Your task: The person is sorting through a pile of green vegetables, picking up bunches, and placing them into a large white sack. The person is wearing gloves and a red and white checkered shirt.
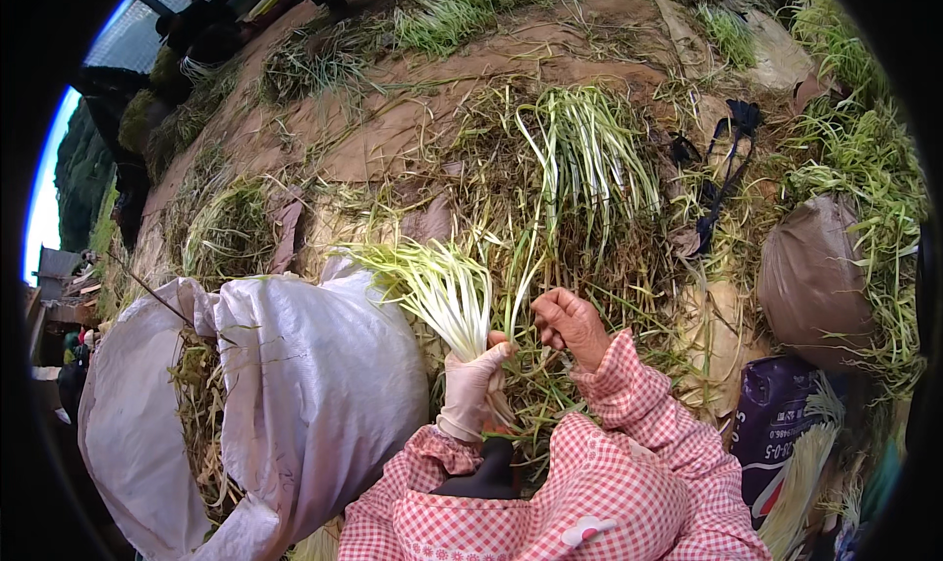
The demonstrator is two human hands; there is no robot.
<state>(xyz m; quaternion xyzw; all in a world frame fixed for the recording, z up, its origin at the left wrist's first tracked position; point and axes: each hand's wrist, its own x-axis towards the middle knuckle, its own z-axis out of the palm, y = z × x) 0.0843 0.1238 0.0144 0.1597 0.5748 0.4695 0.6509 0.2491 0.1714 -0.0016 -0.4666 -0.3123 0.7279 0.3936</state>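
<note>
My left hand (471,388), in a pale thin glove, grips a bunch of long-leaved green stalks (453,307) by their white lower ends. The leaves fan up and left over the edge of a white woven sack. One separate stalk (519,296) rises beside the left thumb. Just to the right, my bare right hand (571,329) is raised with its fingers curled in; whether anything thin is between them is hidden. Beyond both hands, a loose heap of similar stalks (589,148) lies on withered trimmings, roots towards me.
The white woven sack (324,369), with dry leaves at its mouth, bulges at left. A brown plastic-covered bundle (814,281) and a purple printed bag (773,406) stand at right. Dark straps (726,170) lie near the heap. More greens (457,16) cover the far ground.
</note>
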